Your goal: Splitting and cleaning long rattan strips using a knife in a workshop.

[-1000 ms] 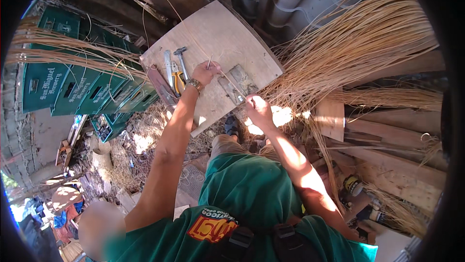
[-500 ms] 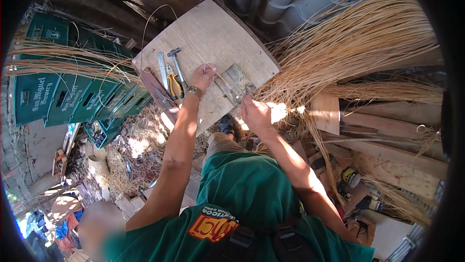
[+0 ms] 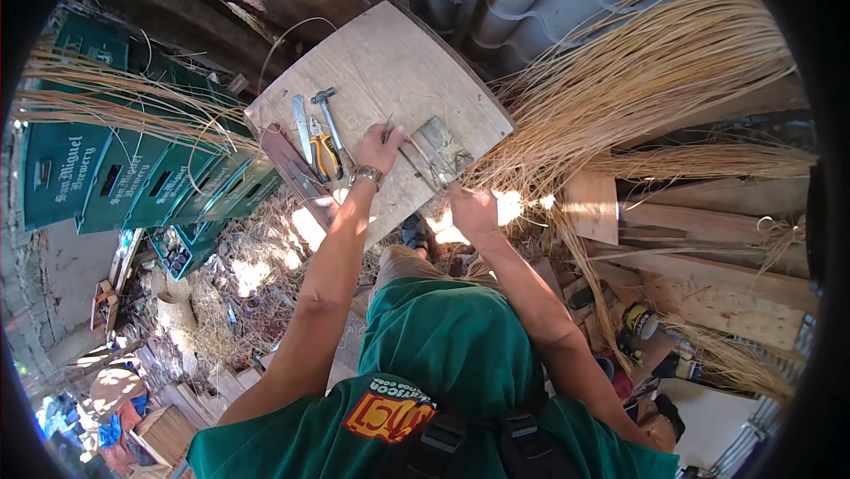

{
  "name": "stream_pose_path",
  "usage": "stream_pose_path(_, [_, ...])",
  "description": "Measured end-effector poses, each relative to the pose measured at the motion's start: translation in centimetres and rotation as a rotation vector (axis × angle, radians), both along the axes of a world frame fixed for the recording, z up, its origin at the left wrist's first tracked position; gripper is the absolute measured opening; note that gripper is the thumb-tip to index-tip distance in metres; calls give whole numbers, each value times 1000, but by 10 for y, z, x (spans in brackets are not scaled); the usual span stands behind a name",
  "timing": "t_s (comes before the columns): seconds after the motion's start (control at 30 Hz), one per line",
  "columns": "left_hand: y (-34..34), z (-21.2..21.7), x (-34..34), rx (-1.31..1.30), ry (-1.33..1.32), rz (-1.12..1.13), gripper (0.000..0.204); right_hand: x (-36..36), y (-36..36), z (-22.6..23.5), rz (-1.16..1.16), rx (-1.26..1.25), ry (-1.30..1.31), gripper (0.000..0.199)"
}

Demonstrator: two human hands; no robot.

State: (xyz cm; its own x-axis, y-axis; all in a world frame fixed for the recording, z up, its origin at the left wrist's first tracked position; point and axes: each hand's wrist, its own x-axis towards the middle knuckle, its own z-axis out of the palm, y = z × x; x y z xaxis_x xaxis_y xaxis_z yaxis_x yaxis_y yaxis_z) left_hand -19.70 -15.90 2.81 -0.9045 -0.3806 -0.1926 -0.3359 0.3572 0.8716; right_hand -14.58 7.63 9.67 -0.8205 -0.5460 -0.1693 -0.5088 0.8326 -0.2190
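Note:
On the pale wooden board (image 3: 390,54), my left hand (image 3: 381,147) is closed on a thin cane strip (image 3: 420,150) running toward the right. A small dark block with metal parts (image 3: 434,135) sits beneath the strip, with fine shavings (image 3: 456,151) around it. My right hand (image 3: 475,207) is closed at the board's near right edge, beside the block; what its fingertips grip is too small to tell. Left of my left hand lie a hammer (image 3: 328,116), yellow-and-black pliers (image 3: 325,153) and a flat pale blade-like tool (image 3: 302,125).
A large bundle of cane strips (image 3: 655,63) fans out at the right. Green crates (image 3: 66,169) stand at the left with more strips (image 3: 133,103) over them. Shavings (image 3: 257,258) litter the floor; planks (image 3: 717,275) lie at the right.
Both hands have shifted slightly right and nearer, the left most of all. The person at lower left has left the view.

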Motion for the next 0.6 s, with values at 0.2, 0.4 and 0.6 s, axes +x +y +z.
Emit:
stream_pose_path(0.2, [14, 31, 54, 254, -238, -16, 29, 1, -1, 14, -290, -88, -228, 27])
stream_pose_path(0.4, [33, 43, 64, 70, -197, -216, 24, -3, -9, -8, -128, -153, 78, 11])
stream_pose_path(0.6, [38, 25, 61, -317, -50, -374, 28, -6, -23, 3, -177, -139, -154, 10])
